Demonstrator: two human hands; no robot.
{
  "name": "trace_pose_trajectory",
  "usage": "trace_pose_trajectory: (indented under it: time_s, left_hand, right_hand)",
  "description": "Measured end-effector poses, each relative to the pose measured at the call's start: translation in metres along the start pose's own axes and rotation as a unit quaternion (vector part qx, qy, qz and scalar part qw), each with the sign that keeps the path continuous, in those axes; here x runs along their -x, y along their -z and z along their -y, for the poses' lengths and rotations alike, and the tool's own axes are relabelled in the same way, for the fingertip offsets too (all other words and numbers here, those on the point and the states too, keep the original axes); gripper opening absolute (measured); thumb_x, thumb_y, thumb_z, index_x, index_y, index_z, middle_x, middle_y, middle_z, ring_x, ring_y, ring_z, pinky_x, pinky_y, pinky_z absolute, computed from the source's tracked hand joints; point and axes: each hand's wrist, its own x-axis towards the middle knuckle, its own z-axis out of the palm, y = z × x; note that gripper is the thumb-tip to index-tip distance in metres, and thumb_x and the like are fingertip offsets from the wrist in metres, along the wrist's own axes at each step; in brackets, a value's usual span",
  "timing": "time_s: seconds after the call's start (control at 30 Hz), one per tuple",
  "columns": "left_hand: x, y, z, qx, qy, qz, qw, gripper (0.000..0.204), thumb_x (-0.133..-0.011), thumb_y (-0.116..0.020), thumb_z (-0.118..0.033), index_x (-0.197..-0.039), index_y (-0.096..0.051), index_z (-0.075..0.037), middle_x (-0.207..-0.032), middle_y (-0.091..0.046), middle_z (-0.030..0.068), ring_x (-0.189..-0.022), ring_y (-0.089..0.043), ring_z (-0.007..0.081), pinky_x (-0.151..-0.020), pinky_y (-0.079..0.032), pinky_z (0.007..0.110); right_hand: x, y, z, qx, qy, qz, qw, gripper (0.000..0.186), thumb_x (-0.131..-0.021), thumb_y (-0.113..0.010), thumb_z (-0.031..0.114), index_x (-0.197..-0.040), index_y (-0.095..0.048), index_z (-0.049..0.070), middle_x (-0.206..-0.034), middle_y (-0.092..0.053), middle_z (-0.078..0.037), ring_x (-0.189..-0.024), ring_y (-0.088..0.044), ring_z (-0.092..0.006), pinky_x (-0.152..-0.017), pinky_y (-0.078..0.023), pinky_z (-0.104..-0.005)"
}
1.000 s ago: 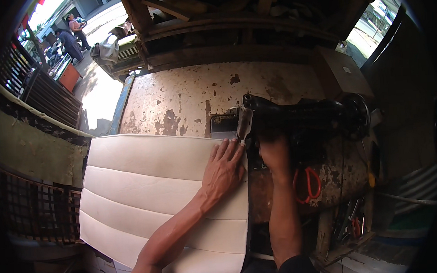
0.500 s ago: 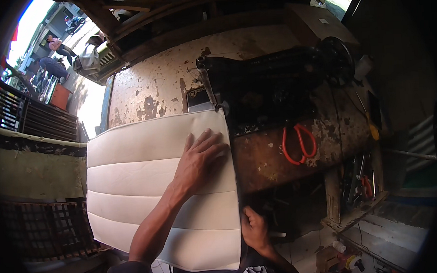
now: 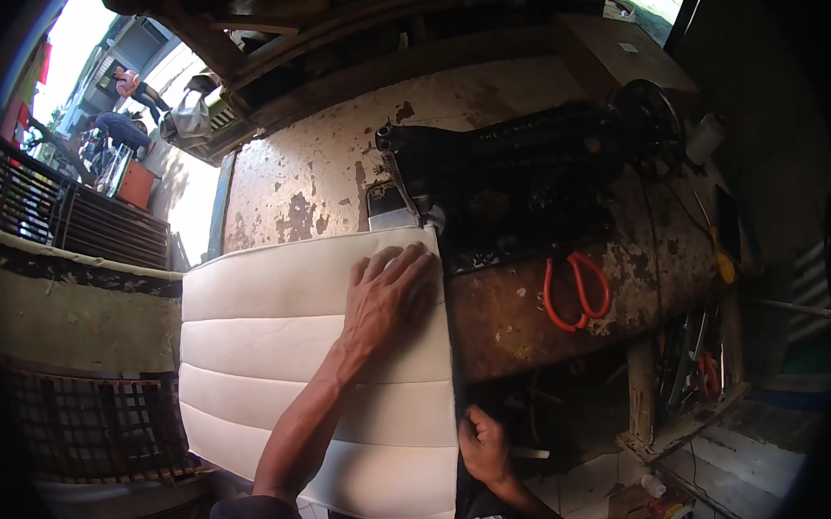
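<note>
Fingers (image 3: 406, 264) lie flat near the white padded panel's (image 3: 281, 358) right edge.

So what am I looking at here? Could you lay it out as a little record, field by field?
Setting: worn workbench with flaking paint, seen from above
Machine: old black sewing machine on the bench
Workpiece: cream padded panel with stitched horizontal channels, its top right corner by the machine's needle end
Left hand: flat on the panel's upper right area, fingers spread
Right hand: low at the panel's right edge, closed; the grip itself is unclear
Nearby tool: orange-handled scissors on the bench, right of the panel
Background: people outdoors, upper left
</note>
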Motion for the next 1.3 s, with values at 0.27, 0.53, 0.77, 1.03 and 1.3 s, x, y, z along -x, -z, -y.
trace_pose_trajectory:
  time_s: [0.27,0.53,0.77,1.03,1.3]
  left_hand:
    - [0.004,-0.016,0.004,-0.019,0.045,0.055,0.997,0.066,-0.099,-0.057,-0.034,-0.161,-0.042,-0.018,-0.168,-0.038,0.0092,-0.158,-0.026,0.0351,-0.130,-0.013,0.053]
    - [-0.001,-0.019,0.008,-0.011,0.050,0.049,0.998,0.068,-0.097,-0.057,-0.038,-0.160,-0.043,-0.019,-0.167,-0.038,0.0100,-0.158,-0.028,0.0336,-0.130,-0.016,0.054]
    - [-0.004,-0.017,0.010,-0.001,0.059,0.040,0.997,0.067,-0.096,-0.059,-0.036,-0.159,-0.044,-0.018,-0.166,-0.039,0.0117,-0.156,-0.030,0.0360,-0.129,-0.018,0.056]
    - [-0.004,-0.026,0.012,-0.003,0.054,0.038,0.998,0.068,-0.096,-0.059,-0.035,-0.160,-0.043,-0.018,-0.167,-0.038,0.0118,-0.157,-0.029,0.0370,-0.129,-0.018,0.057]
    - [-0.007,-0.024,0.008,0.001,0.045,0.041,0.998,0.065,-0.096,-0.059,-0.035,-0.158,-0.047,-0.018,-0.166,-0.040,0.0122,-0.156,-0.029,0.0375,-0.129,-0.018,0.055]
  right_hand:
    - [-0.077,0.045,0.072,0.073,0.060,0.001,0.996,0.018,-0.101,-0.072,0.021,-0.100,-0.072,0.002,-0.069,-0.071,-0.007,-0.060,-0.069,-0.0117,-0.055,-0.052,-0.0283]
    - [-0.353,0.018,0.090,-0.114,-0.015,0.059,0.992,0.023,-0.101,-0.063,0.021,-0.112,-0.073,0.002,-0.088,-0.074,-0.007,-0.076,-0.070,-0.0168,-0.071,-0.055,-0.0309]
    - [-0.362,-0.003,0.101,-0.078,0.425,0.119,0.894,0.029,-0.099,-0.065,0.014,-0.124,-0.070,0.001,-0.109,-0.076,-0.008,-0.099,-0.070,-0.0157,-0.093,-0.057,-0.0305]
    - [-0.389,-0.007,0.024,-0.301,0.378,0.158,0.861,0.053,-0.091,-0.060,0.013,-0.144,-0.057,0.007,-0.145,-0.059,-0.017,-0.136,-0.055,-0.0365,-0.118,-0.042,-0.0502]
    - [-0.392,0.012,0.017,0.016,0.386,0.055,0.921,0.053,-0.099,-0.058,0.022,-0.150,-0.053,0.010,-0.154,-0.053,-0.015,-0.142,-0.050,-0.0349,-0.121,-0.038,-0.0486]
